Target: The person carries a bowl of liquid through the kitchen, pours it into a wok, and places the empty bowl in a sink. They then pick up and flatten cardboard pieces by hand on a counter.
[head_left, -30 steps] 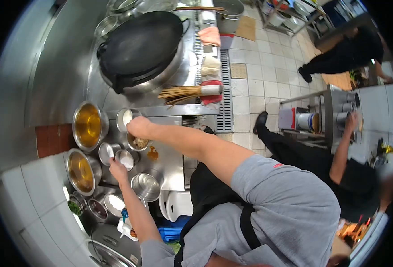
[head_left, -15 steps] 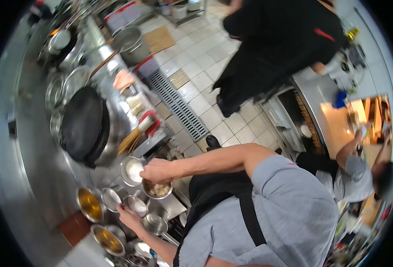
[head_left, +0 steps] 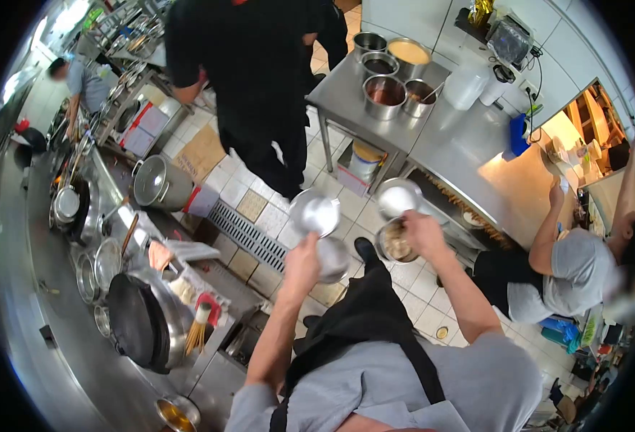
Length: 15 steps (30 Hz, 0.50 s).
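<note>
My left hand is closed on the rims of two round metal bowls side by side. The farther metal bowl looks white inside; the nearer metal bowl is blurred and greyish. My right hand pinches two more metal bowls together. White contents show in the farther bowl, and pale brown chunks fill the nearer bowl. Both pairs are held up in front of my body, over the tiled floor.
Left is a steel counter with a black-lidded pot and a bamboo whisk. Ahead, a steel table carries several pots of sauce. A person in black stands near its left end; another person works at right.
The view has turned right, away from the counter. Both hands have lifted their bowls off the counter area and carried them over the floor, moving apart.
</note>
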Available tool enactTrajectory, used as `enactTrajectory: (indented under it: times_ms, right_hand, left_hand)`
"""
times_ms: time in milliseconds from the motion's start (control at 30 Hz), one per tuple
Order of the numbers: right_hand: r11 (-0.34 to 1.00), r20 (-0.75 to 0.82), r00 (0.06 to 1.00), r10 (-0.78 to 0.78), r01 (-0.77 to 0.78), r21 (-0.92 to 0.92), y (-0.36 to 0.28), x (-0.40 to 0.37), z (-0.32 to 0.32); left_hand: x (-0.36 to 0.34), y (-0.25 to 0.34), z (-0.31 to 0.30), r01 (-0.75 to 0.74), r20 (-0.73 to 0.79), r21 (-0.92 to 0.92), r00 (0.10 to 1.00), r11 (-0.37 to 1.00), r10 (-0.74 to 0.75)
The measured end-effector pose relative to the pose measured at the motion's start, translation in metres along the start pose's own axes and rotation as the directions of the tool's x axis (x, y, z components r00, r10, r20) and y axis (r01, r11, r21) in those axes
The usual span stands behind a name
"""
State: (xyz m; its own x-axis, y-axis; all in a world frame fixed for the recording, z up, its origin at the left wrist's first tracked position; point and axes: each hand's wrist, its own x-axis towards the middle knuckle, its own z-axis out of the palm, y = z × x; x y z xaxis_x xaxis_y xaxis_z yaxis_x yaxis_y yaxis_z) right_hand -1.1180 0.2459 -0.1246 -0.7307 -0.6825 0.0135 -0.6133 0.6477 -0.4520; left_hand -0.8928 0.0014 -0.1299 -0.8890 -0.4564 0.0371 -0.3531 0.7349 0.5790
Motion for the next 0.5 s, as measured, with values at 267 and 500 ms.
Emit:
enactTrajectory:
  times_ms: [267,500]
  right_hand:
    - [0.953,-0.157,0.94,0.304,-0.298,0.06,0.264,0.112,-0.085]
    - [0.958,-0.079,0.956,0.284,-0.286,-0.016,0.416,0.168,-0.084]
  left_hand:
    - [0.315,0.193,0.206,-0.303,0.304,-0.107,0.897,0.947,0.322]
    - [0.408,0.263,0.336,-0.318,0.142,-0.144,0.93,0.937,0.338]
